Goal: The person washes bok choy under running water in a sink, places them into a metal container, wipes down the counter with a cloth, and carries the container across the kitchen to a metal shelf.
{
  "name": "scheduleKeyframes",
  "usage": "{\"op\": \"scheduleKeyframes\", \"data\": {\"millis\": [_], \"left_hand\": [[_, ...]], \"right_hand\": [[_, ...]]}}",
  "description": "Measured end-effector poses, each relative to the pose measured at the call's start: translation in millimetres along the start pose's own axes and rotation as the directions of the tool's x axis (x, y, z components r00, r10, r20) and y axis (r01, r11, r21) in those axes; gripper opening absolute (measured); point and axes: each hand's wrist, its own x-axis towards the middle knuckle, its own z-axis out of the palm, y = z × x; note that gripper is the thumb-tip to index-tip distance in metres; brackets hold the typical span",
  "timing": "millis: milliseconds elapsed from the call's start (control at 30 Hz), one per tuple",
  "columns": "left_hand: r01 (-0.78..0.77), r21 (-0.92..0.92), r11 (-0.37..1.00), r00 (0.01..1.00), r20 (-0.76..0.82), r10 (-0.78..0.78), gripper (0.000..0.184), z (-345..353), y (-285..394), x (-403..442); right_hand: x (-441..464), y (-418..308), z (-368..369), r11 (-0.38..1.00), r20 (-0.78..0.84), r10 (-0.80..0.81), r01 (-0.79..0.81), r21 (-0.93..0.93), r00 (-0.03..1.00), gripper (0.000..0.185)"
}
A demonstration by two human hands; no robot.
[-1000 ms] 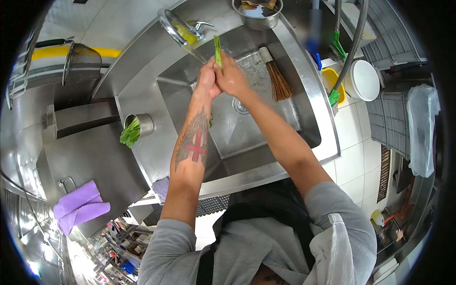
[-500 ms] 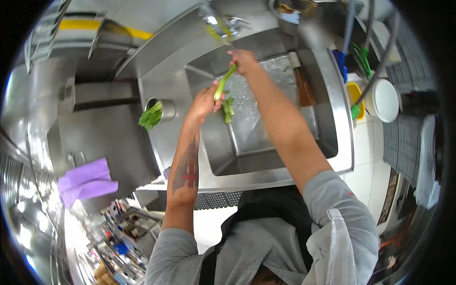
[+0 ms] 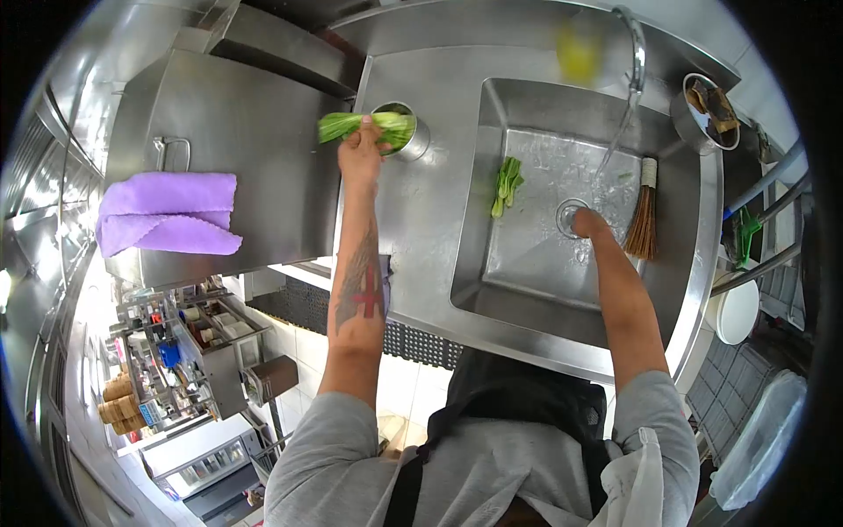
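Green leafy stalks [image 3: 341, 126] are pinched in my left hand [image 3: 362, 149], held over the mouth of a metal container [image 3: 420, 140] that has more greens in it. Down in the sink [image 3: 544, 303], my right hand [image 3: 583, 221] is at the drain, its fingers hidden from view, so its grip cannot be made out. Another small bunch of greens [image 3: 507, 185] lies near the sink's left wall. Water runs from the curved faucet [image 3: 638, 53] into the basin.
A bristle brush [image 3: 645, 215] lies at the sink's right side. Behind it, a metal pot [image 3: 687, 119] holds brown pieces. On the left steel surface [image 3: 263, 132] rests a purple cloth [image 3: 171, 213]. A white bucket [image 3: 738, 312] stands at the right.
My left hand has carried the stalks from over the sink to the metal container. My right hand has let go of the stalks and moved down to the drain. The view has shifted left.
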Motion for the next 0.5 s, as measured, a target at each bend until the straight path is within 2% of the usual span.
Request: {"op": "scheduleKeyframes", "data": {"millis": [67,100,167,200,233,267,300,333,400,433,500], "left_hand": [[0.221,-0.087,0.971,0.975,-0.02,-0.223,0.053,-8.1,-17.5,-16.7],[0.161,-0.077,0.984,0.983,-0.08,-0.167,0.056,-20.9,-42.8,-30.8],[0.026,0.109,0.994,0.98,-0.201,-0.004,0.054,-55.9,-107.5,-67.7],[0.067,0.342,0.937,0.965,-0.26,0.026,0.054,-69.9,-108.8,-94.3],[0.12,0.551,0.826,0.949,-0.309,0.068,0.055,-85.0,-107.5,-122.8],[0.089,0.71,0.699,0.969,-0.223,0.104,0.058,-104.2,-116.6,-150.0],[0.043,0.838,0.544,0.984,-0.129,0.122,0.065,-119.9,-132.3,-168.4],[0.052,0.841,0.538,0.984,-0.134,0.115,0.065,-125.8,-148.9,-179.4],[-0.138,0.849,0.51,0.99,0.138,0.038,0.081,-133.4,-178.3,-201.4],[-0.118,0.855,0.506,0.99,0.139,-0.005,0.082,-135.0,-185.5,-187.7],[-0.19,0.832,0.521,0.981,0.141,0.132,0.075,-125.0,-192.3,-125.7]], "right_hand": [[1.3,-2.6,6.6,0.98,-0.006,-0.151,0.149,-0.133,0.989,0.036],[9.6,-7.7,9.3,0.979,-0.004,-0.153,0.151,-0.14,0.988,0.036],[30.8,-15.3,34.6,0.988,-0.127,-0.147,0.141,-0.057,0.981,0.033],[18.7,-28.1,24.9,0.988,-0.116,-0.148,0.143,-0.053,0.982,0.033],[-5.0,-51.4,-2.2,0.989,-0.133,-0.072,0.088,0.117,0.988,0.032],[-18.9,-72.5,-24.9,0.96,-0.143,0.002,0.038,0.278,0.99,0.031],[-16.6,-82.5,-26.2,0.959,-0.164,0.026,0.022,0.284,0.986,0.031],[-10.6,-89.2,-25.9,0.959,-0.155,0.019,0.026,0.282,0.988,0.031],[2.3,-100.2,-12.1,0.947,-0.161,-0.039,0.088,0.309,0.986,0.03],[1.7,-109.0,-12.4,0.948,-0.144,-0.085,0.125,0.294,0.986,0.03],[7.5,-122.3,-3.2,0.94,-0.143,-0.08,0.123,0.317,0.986,0.029]]}}
